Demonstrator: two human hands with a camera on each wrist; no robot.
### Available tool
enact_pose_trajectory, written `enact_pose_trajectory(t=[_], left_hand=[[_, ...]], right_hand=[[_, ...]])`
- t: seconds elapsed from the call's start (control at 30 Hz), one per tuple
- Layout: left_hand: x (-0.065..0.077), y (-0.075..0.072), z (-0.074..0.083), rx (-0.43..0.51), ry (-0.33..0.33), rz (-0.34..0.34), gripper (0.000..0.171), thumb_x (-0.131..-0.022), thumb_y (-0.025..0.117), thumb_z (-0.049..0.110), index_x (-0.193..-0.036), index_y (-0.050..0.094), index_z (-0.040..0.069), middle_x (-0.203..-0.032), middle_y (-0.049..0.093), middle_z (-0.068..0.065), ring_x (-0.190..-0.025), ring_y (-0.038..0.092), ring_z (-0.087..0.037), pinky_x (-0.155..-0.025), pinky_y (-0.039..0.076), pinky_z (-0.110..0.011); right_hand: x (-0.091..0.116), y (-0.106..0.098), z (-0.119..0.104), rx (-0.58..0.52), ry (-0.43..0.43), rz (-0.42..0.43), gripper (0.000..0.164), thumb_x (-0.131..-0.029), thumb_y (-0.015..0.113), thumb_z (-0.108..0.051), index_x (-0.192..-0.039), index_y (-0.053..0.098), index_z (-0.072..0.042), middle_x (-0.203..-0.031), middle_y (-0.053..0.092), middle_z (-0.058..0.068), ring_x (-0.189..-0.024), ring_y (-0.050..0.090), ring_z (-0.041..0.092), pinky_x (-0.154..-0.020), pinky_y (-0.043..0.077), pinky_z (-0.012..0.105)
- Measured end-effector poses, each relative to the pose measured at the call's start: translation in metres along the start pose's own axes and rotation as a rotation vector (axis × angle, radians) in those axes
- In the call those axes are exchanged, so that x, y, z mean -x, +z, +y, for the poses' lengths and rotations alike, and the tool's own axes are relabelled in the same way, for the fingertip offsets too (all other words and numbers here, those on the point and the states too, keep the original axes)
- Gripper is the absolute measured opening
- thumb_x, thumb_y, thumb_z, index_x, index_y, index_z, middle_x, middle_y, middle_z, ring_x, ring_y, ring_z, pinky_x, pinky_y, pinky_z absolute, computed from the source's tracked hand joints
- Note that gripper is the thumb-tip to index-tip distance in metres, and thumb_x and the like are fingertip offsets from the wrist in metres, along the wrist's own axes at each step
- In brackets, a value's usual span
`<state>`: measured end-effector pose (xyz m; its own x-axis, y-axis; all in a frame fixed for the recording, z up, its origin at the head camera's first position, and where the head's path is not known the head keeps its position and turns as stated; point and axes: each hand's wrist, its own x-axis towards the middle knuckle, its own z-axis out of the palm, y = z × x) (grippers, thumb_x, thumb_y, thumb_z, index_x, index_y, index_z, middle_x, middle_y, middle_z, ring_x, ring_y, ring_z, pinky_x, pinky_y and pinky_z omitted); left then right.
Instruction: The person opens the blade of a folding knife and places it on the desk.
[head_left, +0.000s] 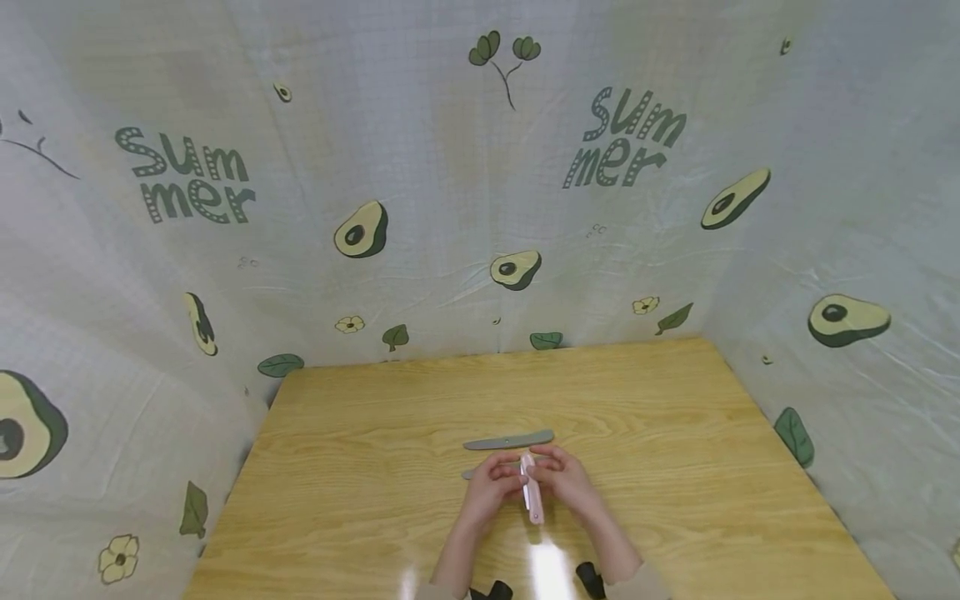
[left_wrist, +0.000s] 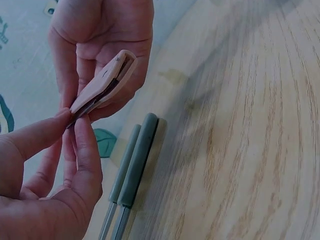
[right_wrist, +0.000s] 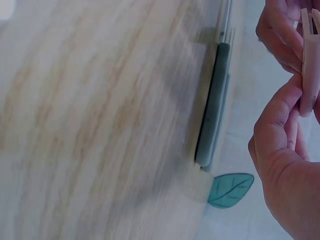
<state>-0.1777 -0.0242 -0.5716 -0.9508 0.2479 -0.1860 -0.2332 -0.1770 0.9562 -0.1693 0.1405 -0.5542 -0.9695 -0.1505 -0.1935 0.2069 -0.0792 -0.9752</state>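
Note:
A pink folding knife (head_left: 535,507) is held up between both hands, over the near middle of the table. My left hand (head_left: 489,490) pinches its thin metal blade edge between thumb and fingers, as the left wrist view shows. From the other side, my right hand (head_left: 568,485) grips the pink handle. The blade lies mostly within the handle's slot (left_wrist: 120,75). Just beyond the hands lies a grey-green knife (head_left: 510,441), flat and pointing left. A second grey-green knife (head_left: 468,474) lies nearer, largely hidden behind the fingers in the head view.
The wood-grain table (head_left: 360,492) meets a pale cloth backdrop (head_left: 442,158) printed with avocados, leaves and lettering, at the back and both sides. Black wrist straps (head_left: 590,579) show near the sleeves. Bright light reflects off the table's near part.

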Motion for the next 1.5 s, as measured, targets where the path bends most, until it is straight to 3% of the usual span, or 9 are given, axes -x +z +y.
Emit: enact_pose_trajectory(t=[0.47,0.6,0.9,1.23,1.5], left_hand=[[0.005,-0.0062,-0.0033,0.047,-0.051,-0.028,0.034,-0.085,0.066,-0.006,-0.118,0.056,-0.007,-0.084,0.065,-0.003,-0.073,0.063,-0.012,-0.068,0.058,-0.024],[0.0056,-0.0068,-0.0039,0.059,-0.066,-0.029,0.033,-0.085,0.067,-0.005,-0.117,0.057,-0.006,-0.088,0.067,-0.007,-0.073,0.065,-0.013,-0.068,0.058,-0.024],[0.0061,-0.0072,-0.0046,0.085,-0.076,-0.047,0.029,-0.088,0.063,-0.005,-0.116,0.056,-0.006,-0.088,0.066,-0.001,-0.077,0.065,-0.012,-0.072,0.059,-0.025],[0.0077,-0.0071,-0.0061,0.085,-0.032,-0.047,0.046,-0.087,0.061,-0.006,-0.131,0.048,-0.008,-0.084,0.056,-0.002,-0.075,0.058,-0.012,-0.068,0.057,-0.024],[0.0091,-0.0036,-0.004,0.054,-0.01,-0.048,0.044,-0.087,0.06,-0.006,-0.13,0.049,-0.009,-0.089,0.053,-0.005,-0.076,0.056,-0.014,-0.067,0.054,-0.024]], right_hand=[[0.0043,-0.0017,0.0031,0.053,-0.038,-0.112,0.052,-0.095,0.062,-0.009,-0.139,0.041,0.01,-0.102,0.063,0.012,-0.089,0.063,0.019,-0.075,0.057,0.029],[0.0044,-0.0011,0.0033,0.06,-0.04,-0.11,0.051,-0.095,0.061,-0.009,-0.138,0.042,0.011,-0.103,0.064,0.012,-0.09,0.063,0.019,-0.076,0.057,0.03],[0.0046,-0.0016,0.0044,0.073,-0.045,-0.099,0.052,-0.096,0.062,-0.012,-0.138,0.043,0.01,-0.103,0.063,0.013,-0.089,0.063,0.019,-0.077,0.057,0.032],[0.0058,-0.0035,0.0056,0.066,-0.028,-0.024,0.049,-0.094,0.065,-0.012,-0.134,0.047,0.01,-0.103,0.064,0.013,-0.087,0.063,0.018,-0.075,0.057,0.031],[0.0064,-0.0038,0.0035,0.058,-0.025,-0.019,0.05,-0.094,0.064,-0.011,-0.135,0.046,0.01,-0.101,0.064,0.011,-0.088,0.062,0.017,-0.077,0.056,0.032]])
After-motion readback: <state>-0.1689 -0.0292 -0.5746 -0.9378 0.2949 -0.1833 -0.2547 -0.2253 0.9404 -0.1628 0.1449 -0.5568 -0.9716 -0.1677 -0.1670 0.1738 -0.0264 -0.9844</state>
